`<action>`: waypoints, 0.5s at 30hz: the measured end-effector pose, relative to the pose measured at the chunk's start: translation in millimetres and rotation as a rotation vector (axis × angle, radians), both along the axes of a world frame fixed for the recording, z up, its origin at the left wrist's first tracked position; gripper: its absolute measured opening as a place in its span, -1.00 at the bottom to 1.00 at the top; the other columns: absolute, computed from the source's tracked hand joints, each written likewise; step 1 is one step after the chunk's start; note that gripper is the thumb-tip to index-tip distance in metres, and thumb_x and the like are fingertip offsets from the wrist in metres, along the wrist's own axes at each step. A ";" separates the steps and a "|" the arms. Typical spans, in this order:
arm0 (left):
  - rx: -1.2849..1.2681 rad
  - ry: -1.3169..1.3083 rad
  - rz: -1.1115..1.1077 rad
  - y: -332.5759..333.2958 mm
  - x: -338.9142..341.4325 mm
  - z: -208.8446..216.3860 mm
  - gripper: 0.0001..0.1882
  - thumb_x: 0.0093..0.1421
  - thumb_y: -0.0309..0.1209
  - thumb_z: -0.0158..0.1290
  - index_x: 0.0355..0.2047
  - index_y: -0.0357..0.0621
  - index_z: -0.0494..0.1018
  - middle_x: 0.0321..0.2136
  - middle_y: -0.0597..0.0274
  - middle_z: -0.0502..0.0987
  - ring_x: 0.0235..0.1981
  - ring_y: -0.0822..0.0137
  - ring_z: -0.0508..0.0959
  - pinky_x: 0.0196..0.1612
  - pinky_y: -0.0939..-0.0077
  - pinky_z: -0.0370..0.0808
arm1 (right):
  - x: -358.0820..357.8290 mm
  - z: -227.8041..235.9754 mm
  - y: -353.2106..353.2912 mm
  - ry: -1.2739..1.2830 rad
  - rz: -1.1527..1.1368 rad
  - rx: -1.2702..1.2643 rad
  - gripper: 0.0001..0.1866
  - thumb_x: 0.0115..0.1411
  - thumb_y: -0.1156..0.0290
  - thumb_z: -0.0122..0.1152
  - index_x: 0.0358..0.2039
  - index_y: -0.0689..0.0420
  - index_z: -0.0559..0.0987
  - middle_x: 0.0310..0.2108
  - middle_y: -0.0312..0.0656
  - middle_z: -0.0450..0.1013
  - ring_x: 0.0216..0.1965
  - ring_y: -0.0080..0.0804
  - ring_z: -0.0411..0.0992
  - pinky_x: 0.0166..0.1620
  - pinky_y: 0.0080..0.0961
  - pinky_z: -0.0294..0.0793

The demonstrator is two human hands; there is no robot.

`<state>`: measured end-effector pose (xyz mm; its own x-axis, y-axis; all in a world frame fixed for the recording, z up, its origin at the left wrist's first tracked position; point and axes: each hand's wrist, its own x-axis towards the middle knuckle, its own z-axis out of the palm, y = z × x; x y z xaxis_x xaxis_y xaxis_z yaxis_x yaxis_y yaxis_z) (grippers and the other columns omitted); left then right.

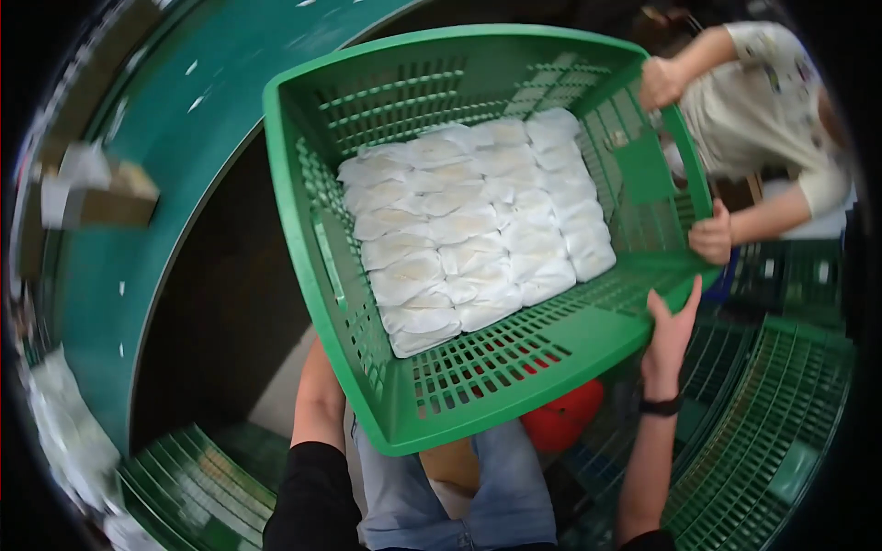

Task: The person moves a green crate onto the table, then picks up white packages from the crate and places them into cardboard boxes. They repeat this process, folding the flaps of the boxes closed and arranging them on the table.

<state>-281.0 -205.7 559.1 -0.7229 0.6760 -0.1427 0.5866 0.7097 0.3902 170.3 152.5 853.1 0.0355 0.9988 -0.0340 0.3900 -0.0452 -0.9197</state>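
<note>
A green plastic crate (514, 404) is held up in front of me, its floor visible from above. Inside lie rows of white, soft-looking wrapped packets (478, 220), packed side by side. My left forearm (319, 395) runs up behind the crate's near left corner, which hides the hand and its fingers. Against the outside of the near right rim, my right hand (672, 335) has its thumb and forefinger spread apart. A co-worker's hands, one at the far right corner (663, 83) and one lower on the right rim (712, 234), grip that end.
To the left curves a green work surface (119, 294) with an open cardboard box (115, 197) on it. White plastic bags (69, 422) lie at the lower left. Other green crates stand low at the left (197, 487) and right (772, 432). Something red (565, 418) shows beneath the held crate.
</note>
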 end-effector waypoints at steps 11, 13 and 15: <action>0.420 -0.841 0.522 85.8 47.8 3.1 -0.53 0.49 -0.13 -0.08 0.23 -0.18 0.43 0.19 0.12 0.50 0.20 0.14 0.46 0.34 0.22 0.33 | -5.7 -44.3 21.1 -0.261 0.066 0.037 -0.07 0.20 0.75 -0.09 0.57 0.01 -0.05 0.21 -0.11 0.33 0.08 -0.34 0.39 0.19 -0.42 0.40; 0.474 -0.966 0.626 85.3 72.5 8.8 -0.52 0.50 -0.12 -0.09 0.24 -0.17 0.42 0.20 0.12 0.50 0.21 0.14 0.45 0.35 0.23 0.32 | -0.2 -51.9 20.7 -0.294 0.085 0.034 -0.10 0.22 0.71 -0.08 0.57 0.05 -0.05 0.26 -0.05 0.25 0.13 -0.31 0.36 0.21 -0.40 0.38; 0.534 -1.088 0.757 74.1 114.7 42.9 -0.51 0.50 -0.12 -0.10 0.26 -0.17 0.42 0.21 0.12 0.49 0.23 0.14 0.45 0.36 0.23 0.32 | 15.9 -29.6 22.9 -0.357 0.118 0.050 -0.14 0.28 0.65 -0.04 0.56 0.12 -0.07 0.35 0.07 0.09 0.23 -0.25 0.29 0.27 -0.35 0.32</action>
<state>-166.2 -131.6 602.0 -0.6248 0.3317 -0.7068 -0.6205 0.3385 0.7074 186.2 175.4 823.5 -0.0787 0.9969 0.0089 0.6860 0.0606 -0.7251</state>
